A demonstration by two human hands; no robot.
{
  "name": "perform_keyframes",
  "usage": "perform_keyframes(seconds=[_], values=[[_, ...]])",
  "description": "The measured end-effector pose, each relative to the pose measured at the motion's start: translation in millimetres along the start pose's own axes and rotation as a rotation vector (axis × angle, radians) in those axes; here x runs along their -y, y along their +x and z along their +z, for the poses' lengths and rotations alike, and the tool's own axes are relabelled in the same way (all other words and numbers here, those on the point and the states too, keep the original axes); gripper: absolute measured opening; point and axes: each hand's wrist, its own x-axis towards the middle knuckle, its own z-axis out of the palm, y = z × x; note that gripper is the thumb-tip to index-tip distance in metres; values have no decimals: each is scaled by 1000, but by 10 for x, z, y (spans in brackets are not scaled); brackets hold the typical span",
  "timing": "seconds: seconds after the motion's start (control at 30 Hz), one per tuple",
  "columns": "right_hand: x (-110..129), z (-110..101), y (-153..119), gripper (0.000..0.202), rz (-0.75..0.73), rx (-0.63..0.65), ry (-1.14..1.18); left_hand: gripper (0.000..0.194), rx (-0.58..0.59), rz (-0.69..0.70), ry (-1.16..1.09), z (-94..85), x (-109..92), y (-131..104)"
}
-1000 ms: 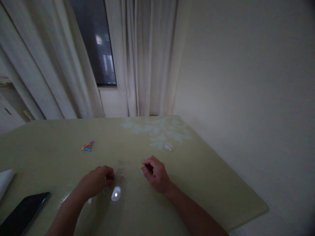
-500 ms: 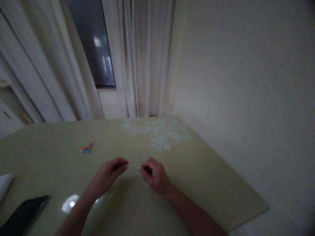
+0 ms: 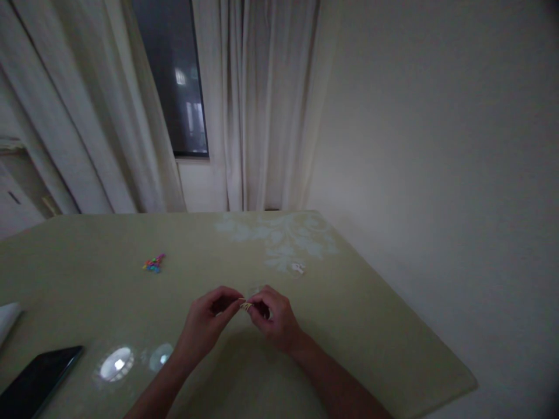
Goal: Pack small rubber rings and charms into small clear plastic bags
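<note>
My right hand (image 3: 276,316) is closed in a pinch on a small bundle of thin pale-yellow strands (image 3: 246,305); its exact kind is too small to tell. From the other side, the thumb and forefinger of my left hand (image 3: 208,319) pinch together at the bundle's left end. Both hands meet just above the table, fingertips almost touching. Beyond the right hand lie a few small white pieces (image 3: 298,267) on the tabletop.
A pile of small multicoloured pieces (image 3: 154,263) lies on the greenish table (image 3: 371,326), left of the hands. A dark flat tablet-like device (image 3: 39,378) and a white object (image 3: 7,319) sit at the left. Curtains (image 3: 248,116) and a wall (image 3: 428,145) border the table.
My left hand has moved right, closing the gap, and its fingertips now meet the strand bundle. My right hand keeps hold of the bundle, nearly in place.
</note>
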Motion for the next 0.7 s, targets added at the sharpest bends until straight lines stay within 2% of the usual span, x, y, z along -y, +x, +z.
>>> perform_keyframes(seconds=[0.13,0.23,0.43,0.7], values=[[-13,-3,2,8,-2,-24,-23,21,147,-14,-24,-28,-54,-2],[-24,1,8,8,-19,-47,-33,19,204,-25,-38,-71,-61,10],[-43,-2,10,7,-27,-60,-26,16,224,-5,-46,-85,-64,30],[-13,-17,24,13,-44,-65,-27,18,183,7,-54,-104,-25,17]])
